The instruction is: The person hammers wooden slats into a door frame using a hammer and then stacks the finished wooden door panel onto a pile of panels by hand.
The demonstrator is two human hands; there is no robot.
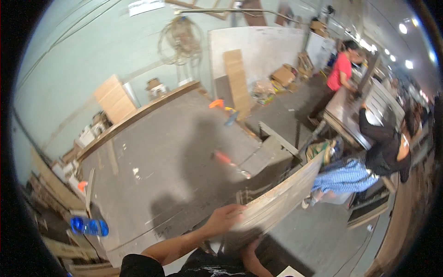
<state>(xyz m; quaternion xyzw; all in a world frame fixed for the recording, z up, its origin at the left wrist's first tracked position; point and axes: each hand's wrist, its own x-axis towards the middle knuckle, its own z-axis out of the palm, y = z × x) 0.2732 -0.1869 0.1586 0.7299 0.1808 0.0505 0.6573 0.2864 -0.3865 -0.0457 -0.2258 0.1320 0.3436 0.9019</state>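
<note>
A long, pale wooden panel (281,191) is tilted on edge in front of me, beside the near right corner of the workbench. My left hand (226,218) is closed over its near upper edge. Lower down, my right hand (251,249) grips the panel's near lower part; its fingers are partly hidden and blurred. On the grey workbench (152,161), past my left hand, lies a red-handled tool (222,158) whose kind is too blurred to tell.
Orange and blue tools (224,108) lie at the bench's far right corner. A blue bottle (90,226) is at its left edge. Along the right, a person in black (383,147) and a person in red (340,74) work at another table (344,113).
</note>
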